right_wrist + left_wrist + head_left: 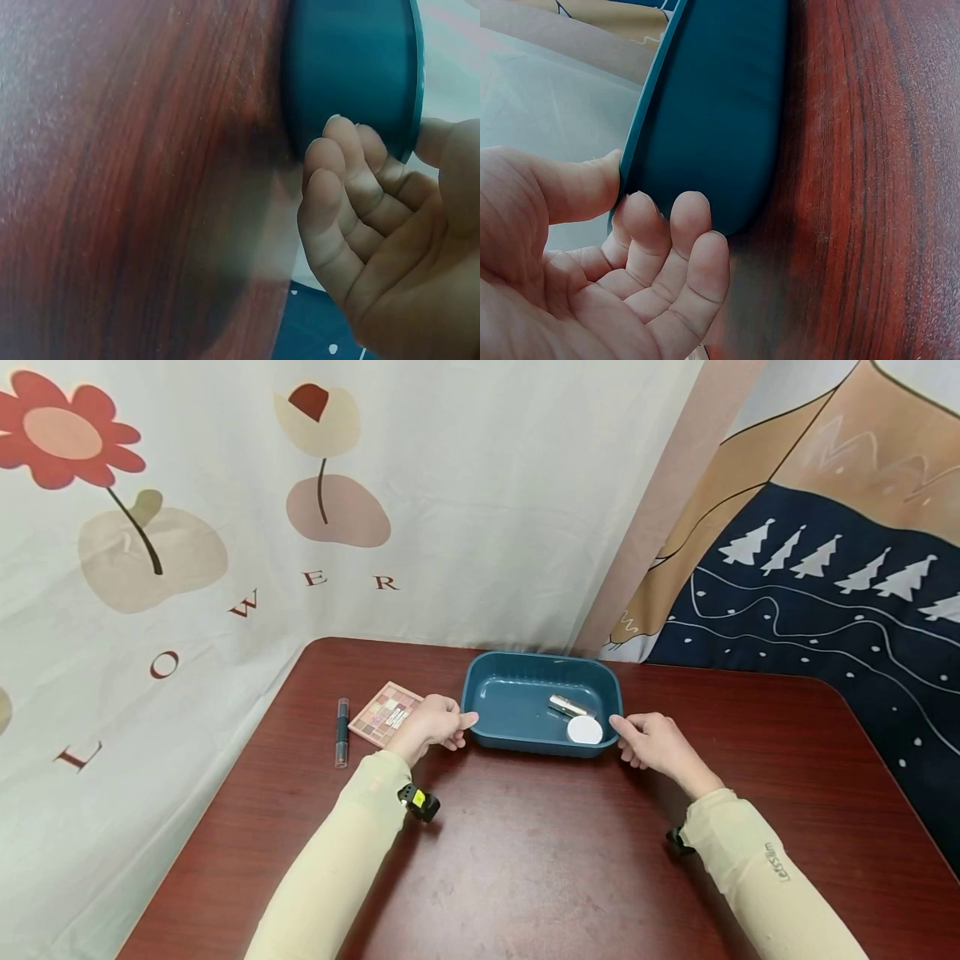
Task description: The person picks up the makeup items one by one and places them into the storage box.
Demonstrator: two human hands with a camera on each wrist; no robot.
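Note:
A dark teal plastic basin (510, 697) stands at the back of the table. In it lie a shiny metallic tube (572, 705) and a round white disc-shaped item (584, 730), close together at its right side. My left hand (438, 724) pinches the basin's left rim, thumb on top and fingers curled beneath. At the opposite end, my right hand (651, 742) grips the right rim the same way. Both wrist views show the basin's outer wall (712, 112) against the curled fingers. An eyeshadow palette (386, 712) lies partly behind my left hand.
Left of the palette lies a dark double-ended pen-like stick (342, 732) with clear caps. The reddish-brown wooden table (525, 852) meets a white curtain (465, 510) with flower prints at the back. A navy cloth with white trees (810, 585) hangs at the right.

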